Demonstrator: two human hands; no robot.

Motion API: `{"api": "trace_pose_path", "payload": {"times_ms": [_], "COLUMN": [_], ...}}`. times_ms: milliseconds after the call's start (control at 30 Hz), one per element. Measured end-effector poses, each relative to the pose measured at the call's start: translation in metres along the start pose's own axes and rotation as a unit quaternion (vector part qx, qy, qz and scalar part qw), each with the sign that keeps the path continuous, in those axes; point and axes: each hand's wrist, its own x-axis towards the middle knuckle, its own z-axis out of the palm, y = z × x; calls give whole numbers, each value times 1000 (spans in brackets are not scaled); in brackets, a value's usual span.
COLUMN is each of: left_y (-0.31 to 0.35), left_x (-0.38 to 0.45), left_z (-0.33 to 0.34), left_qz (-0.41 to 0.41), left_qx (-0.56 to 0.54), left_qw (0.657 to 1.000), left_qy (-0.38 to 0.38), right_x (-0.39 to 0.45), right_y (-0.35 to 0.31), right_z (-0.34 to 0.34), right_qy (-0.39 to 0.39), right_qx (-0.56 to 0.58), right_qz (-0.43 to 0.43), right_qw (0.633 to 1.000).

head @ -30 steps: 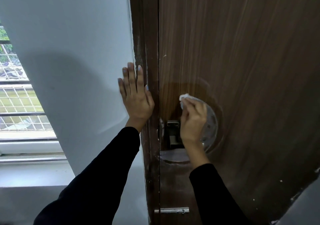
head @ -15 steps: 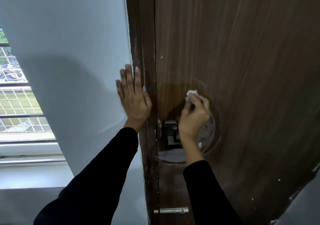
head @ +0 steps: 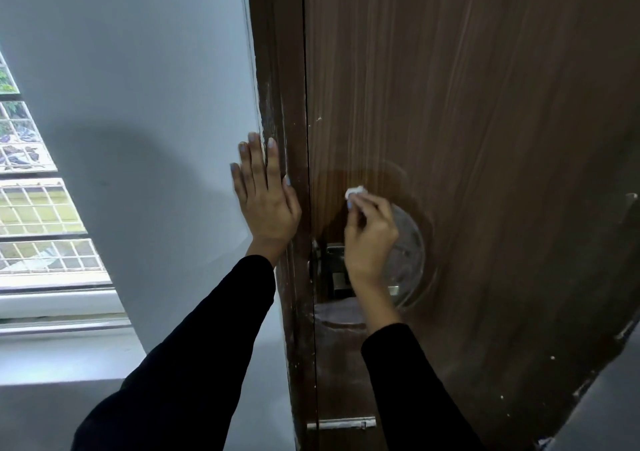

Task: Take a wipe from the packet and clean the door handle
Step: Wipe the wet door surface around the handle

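Observation:
A round metal door handle (head: 410,253) sits on the dark wooden door (head: 485,138), partly hidden behind my right hand (head: 369,239). That hand pinches a small bunched white wipe (head: 355,191) at its fingertips, held against the door just above the handle's top left edge. My left hand (head: 265,196) lies flat with straight fingers on the pale wall and the door frame (head: 277,86), left of the handle. A metal latch piece (head: 334,263) shows between frame and handle. The wipe packet is not in view.
A pale wall (head: 138,104) fills the left half. A barred window (head: 31,208) with a white sill lies at the far left. A metal strip (head: 341,423) sits low on the door. A grey edge shows at the bottom right.
My right hand has slid the wipe from the handle's top left rim a little up and left onto the door. The wipe looks more bunched. My left hand stays flat on the wall.

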Motion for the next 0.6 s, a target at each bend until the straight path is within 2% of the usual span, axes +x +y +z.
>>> {"api": "trace_pose_path", "payload": {"times_ms": [67,233,367,433,533,600], "left_y": [0,-1,-1,-1,0,2], "left_x": [0,-2,-2,-1,-2,-2], "left_z": [0,1,2,1,0,0], "left_qz": [0,2,-1,-3,-1,-2], "left_qx": [-1,-4,-3,-2,-6,-6], "left_qw": [1000,1000,1000,1000,1000,1000], "left_qy": [0,1,-3,-6,-11,-10], "right_x": [-10,6,-5,-13,-3,11], "right_y": [11,24,21,29,36,31], "right_z": [-7,-16,-12,-18,-27,-26], "right_qy": [-15,87,10,-4,81,117], "right_qx": [-28,-26,-16,-13,2,18], "right_qz": [3,69,27,38,118,117], "right_qw": [999,993,999,999,990,986]}}
